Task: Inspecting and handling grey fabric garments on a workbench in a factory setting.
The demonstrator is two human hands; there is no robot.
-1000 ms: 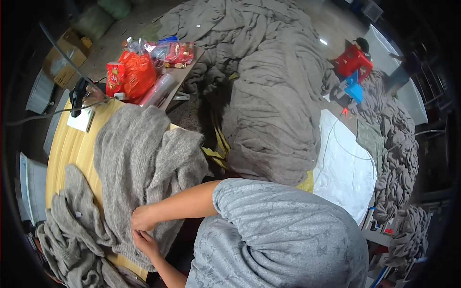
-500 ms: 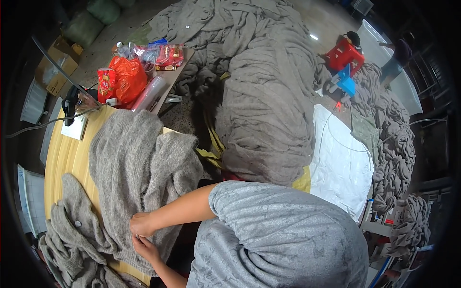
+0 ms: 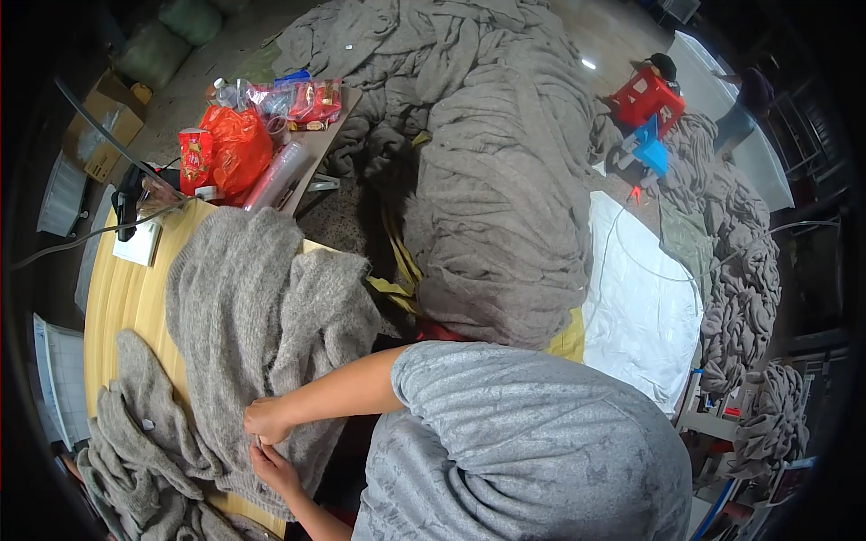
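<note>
Wood-grain table under and left of the hands; smaller table beyond them. Grey floor far ahead to their right, red plastic stool there, bright streak, maybe reflected light. Edges dark.

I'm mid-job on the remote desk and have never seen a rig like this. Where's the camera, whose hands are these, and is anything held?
There's no machine here: a person in a grey shirt works bare-handed. Everything is seen from one fisheye camera on that person's head, looking down, so straight edges bend. The right hand is the upper one, the left hand the lower. Their fingers meet over a large grey knit piece; whether they pinch it or something small, I can't tell. It lies on a wood-coloured table, beside a second grey knit heap. Beyond is a big grey fabric mound.
</note>
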